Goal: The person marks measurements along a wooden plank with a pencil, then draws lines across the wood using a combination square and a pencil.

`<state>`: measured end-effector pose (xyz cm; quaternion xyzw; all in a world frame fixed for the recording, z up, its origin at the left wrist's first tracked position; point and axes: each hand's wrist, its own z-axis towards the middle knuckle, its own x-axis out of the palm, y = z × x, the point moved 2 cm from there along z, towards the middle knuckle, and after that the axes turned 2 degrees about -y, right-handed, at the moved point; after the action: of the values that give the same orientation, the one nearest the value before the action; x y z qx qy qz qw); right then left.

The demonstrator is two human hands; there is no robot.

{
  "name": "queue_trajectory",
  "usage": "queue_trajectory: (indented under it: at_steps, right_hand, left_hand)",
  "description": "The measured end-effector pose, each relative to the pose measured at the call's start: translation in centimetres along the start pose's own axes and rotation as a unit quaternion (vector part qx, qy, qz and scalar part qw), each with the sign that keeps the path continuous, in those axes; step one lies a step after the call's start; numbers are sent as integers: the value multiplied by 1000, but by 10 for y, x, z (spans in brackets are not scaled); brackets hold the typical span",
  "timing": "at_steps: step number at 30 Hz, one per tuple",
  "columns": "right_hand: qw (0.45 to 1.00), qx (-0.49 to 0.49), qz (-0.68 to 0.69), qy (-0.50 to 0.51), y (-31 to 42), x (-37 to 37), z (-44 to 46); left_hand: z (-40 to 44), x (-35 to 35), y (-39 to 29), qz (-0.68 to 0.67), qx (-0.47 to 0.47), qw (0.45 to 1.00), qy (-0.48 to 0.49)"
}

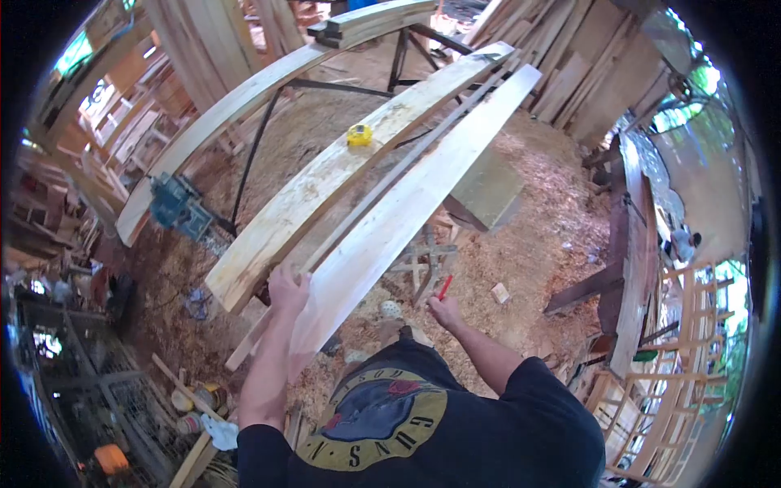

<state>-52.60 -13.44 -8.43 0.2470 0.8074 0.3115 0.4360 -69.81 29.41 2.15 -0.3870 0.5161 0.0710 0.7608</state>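
My left hand [290,290] rests at the near end of a long pale board [423,191], its fingers curled over the board's left edge. A narrow wooden strip [366,207] runs along that same edge. In my right hand [444,311], held out to the right of the board, is a red pencil [446,286] pointing upward. Left of the board lies a thick wooden plank [325,175] with a yellow tape measure [359,135] on top.
A teal power planer [177,210] sits at the left by another long plank [220,114]. Dark metal legs [259,154] stand beneath. Sawdust and shavings cover the floor [537,203], with a small wood block [499,293]. Boards lean [598,81] at the back right; a long bench [626,260] stands right.
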Motion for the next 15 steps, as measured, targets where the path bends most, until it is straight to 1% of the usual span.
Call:
queue_trajectory:
  at_steps: [1,4,5,6,8,9,12,13,15]
  right_hand:
    - [999,10,-37,-16,-1,-2,1]
    - [999,-7,52,-9,11,-10,-11]
    - [999,10,-17,-36,13,-16,-14]
    - [999,8,-31,-43,1,-18,-10]
    - [996,12,-58,-60,-50,-16,5]
    - [996,74,-9,-48,-21,-34,-22]
    - [988,111,-66,-87,-68,-49,-32]
    - [984,93,-84,-125,-115,-47,-28]
    - [973,110,-168,-115,-132,-62,-51]
  left_hand:
    - [-1,-4,-6,-16,13,1000,-23]
    - [-5,-19,-28,-66,60,993,-73]
    - [-8,-26,-35,-81,76,991,-78]
    - [-13,-33,-44,-96,94,988,-80]
    - [-19,-60,-68,-170,57,982,-66]
    - [-22,-68,-77,-206,38,976,-61]
    - [-48,-69,-87,-227,22,973,-36]
    - [-61,-64,-93,-236,56,970,-29]
    - [-90,-51,-108,-262,63,962,52]
